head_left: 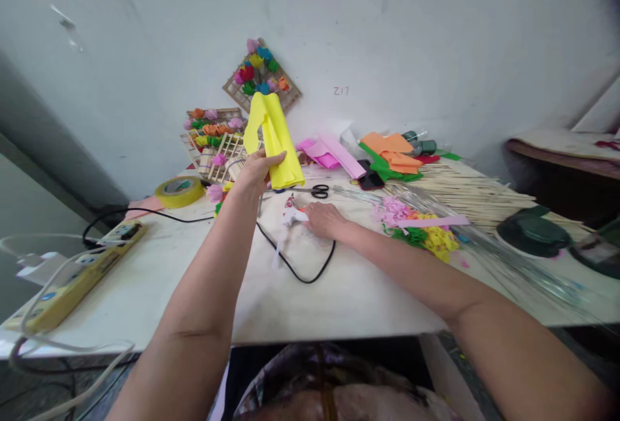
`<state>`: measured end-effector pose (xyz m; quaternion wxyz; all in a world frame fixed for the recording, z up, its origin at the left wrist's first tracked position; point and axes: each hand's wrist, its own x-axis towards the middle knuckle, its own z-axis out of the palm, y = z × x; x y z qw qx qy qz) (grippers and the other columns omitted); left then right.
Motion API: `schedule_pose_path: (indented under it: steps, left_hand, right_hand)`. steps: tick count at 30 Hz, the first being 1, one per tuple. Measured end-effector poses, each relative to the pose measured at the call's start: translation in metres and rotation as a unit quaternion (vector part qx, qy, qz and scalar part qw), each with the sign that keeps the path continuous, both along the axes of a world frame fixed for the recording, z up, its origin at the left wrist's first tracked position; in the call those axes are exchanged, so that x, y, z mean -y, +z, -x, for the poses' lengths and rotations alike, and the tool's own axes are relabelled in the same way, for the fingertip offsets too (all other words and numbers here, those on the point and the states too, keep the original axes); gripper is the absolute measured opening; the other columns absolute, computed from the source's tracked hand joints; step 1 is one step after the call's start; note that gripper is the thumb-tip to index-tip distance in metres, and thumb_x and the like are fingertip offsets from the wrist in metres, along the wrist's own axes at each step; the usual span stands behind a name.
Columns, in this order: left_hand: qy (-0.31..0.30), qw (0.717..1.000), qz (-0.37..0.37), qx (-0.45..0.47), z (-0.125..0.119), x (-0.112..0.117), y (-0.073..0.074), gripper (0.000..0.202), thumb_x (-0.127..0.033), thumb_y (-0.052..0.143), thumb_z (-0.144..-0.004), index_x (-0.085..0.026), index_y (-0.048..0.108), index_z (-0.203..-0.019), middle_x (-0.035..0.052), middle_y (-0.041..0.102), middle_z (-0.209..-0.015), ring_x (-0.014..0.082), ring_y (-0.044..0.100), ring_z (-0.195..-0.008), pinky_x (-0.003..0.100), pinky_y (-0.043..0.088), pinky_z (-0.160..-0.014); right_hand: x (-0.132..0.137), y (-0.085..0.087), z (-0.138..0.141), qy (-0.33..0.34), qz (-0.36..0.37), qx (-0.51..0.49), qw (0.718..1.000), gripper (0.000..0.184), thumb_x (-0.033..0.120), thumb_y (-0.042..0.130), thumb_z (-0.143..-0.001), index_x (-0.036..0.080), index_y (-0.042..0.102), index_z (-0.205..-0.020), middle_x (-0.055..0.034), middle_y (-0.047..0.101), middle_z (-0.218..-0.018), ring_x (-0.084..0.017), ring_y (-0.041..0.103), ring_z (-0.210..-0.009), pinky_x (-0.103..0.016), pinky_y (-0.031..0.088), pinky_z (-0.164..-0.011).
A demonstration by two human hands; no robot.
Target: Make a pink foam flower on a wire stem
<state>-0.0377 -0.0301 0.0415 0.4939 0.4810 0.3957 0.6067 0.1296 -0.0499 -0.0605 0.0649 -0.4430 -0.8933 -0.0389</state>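
My left hand is closed on a folded bright yellow sheet of craft paper, raised above the back of the table. Lower and to the right, my right hand has its fingers around the handle end of a white hot glue gun, which lies on the table. A translucent glue stick sticks out of the gun toward me, and a black cord loops beside it. Just behind the right hand lie black-handled scissors.
Stick lattices with paper flowers lean at the back wall. Yellow tape and a power strip are on the left. Pink paper, a phone, coloured scraps, thin sticks and wires occupy the right.
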Motion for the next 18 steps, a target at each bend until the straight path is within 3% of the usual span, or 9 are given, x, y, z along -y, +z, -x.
schedule_pose_path:
  steps: [9, 14, 18]
  left_hand:
    - [0.009, 1.000, -0.020, -0.003, -0.019, 0.002, 0.016, 0.041, -0.019, 0.075, -0.063, -0.010, 0.065, -0.102, 0.0113, 0.071, -0.093, 0.0293, 0.066, -0.097, 0.042, 0.054, -0.085]
    - [0.017, 0.999, -0.037, -0.014, -0.025, 0.001, 0.035, 0.029, -0.012, 0.069, -0.068, -0.008, 0.065, -0.096, 0.0087, 0.071, -0.092, 0.0277, 0.066, -0.095, 0.041, 0.054, -0.083]
    - [0.013, 0.998, -0.055, -0.022, -0.028, -0.001, 0.048, 0.024, -0.009, 0.070, -0.067, -0.004, 0.064, -0.090, 0.0095, 0.070, -0.082, 0.0273, 0.067, -0.089, 0.040, 0.053, -0.083]
  right_hand:
    - [0.020, 0.002, 0.020, 0.005, -0.025, -0.046, 0.999, 0.045, 0.048, 0.032, -0.092, 0.018, 0.056, -0.114, -0.0138, 0.063, -0.110, -0.027, 0.061, -0.097, -0.038, 0.049, -0.074]
    - [0.042, -0.001, 0.053, 0.069, -0.048, -0.054, 0.995, 0.048, 0.050, 0.028, -0.093, 0.014, 0.054, -0.114, -0.0139, 0.061, -0.107, -0.024, 0.064, -0.085, -0.037, 0.050, -0.067]
    - [0.055, -0.005, 0.083, 0.134, -0.059, -0.078, 0.986, 0.041, 0.043, 0.033, -0.092, 0.014, 0.055, -0.111, -0.0113, 0.061, -0.104, -0.021, 0.064, -0.079, -0.033, 0.050, -0.062]
